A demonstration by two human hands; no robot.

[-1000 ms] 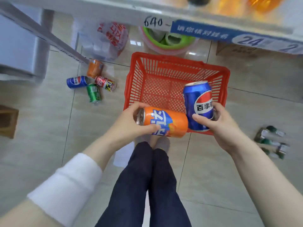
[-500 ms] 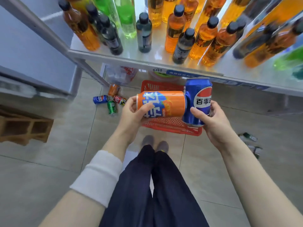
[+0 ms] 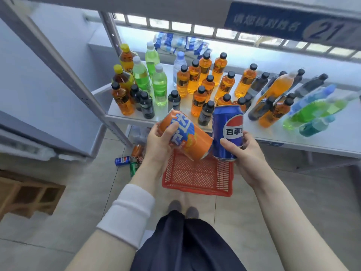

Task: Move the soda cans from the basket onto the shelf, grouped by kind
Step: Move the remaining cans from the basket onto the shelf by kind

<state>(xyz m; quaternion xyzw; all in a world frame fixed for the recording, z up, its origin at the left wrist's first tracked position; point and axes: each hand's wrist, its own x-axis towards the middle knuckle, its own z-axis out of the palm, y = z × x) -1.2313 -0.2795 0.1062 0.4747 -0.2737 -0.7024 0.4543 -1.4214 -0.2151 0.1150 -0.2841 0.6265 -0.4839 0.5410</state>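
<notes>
— Now, the cans in hand: count and position?

— Two. One orange can (image 3: 185, 137) at centre frame, tilted with its top toward the upper left. One blue can (image 3: 227, 132) is just right of it, upright. Both are held in the air, in front of the shelf (image 3: 322, 141) edge and above the red basket (image 3: 197, 189) in the picture. Whether the two cans touch cannot be told.

— State of the hands?

— The left hand (image 3: 156, 147) wraps the orange can, thumb across its printed side. The right hand (image 3: 248, 153) grips the blue can low down, thumb on the front.

— Basket?

— One, on the tiled floor just below centre.

— Other cans?

— Four floor cans (image 3: 122, 160) in a close cluster left of the basket: one blue, one green, one orange, and one red-and-white mostly hidden beside the left wrist.

— Shelf contents?

— Bottles, standing in groups. Toward the upper left are two yellow-capped bottles (image 3: 120, 75), three green bottles (image 3: 159, 85) and one water bottle (image 3: 178, 69). At upper centre there are at least ten orange bottles (image 3: 226, 87) with black caps; they overlap, so there is no exact count. Several dark bottles (image 3: 146, 106) stand among them. At the right, green and blue bottles are too blurred to count.

— Anything further?

— One white sleeve (image 3: 129, 210) on the left forearm and two grey shoes (image 3: 174, 205) at lower centre. There is one wooden crate (image 3: 25, 194) at lower left and one blue label (image 3: 289, 22) reading 21 at upper right.
</notes>
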